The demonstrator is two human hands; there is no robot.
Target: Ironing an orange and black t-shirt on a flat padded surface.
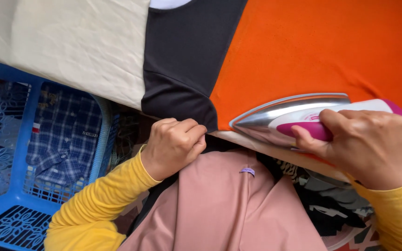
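Two hands work at the orange-and-black garment [303,51]: left hand [173,145] pinches its black hem closed, right hand [366,146] clasps the iron [284,118] resting on its orange part.

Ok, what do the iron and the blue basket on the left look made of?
Iron: glossy white and magenta plastic body, mirror-bright metal soleplate, judging by its reflections. Blue basket: moulded, slightly shiny plastic with lattice-pattern walls. Right hand grips the iron's handle.
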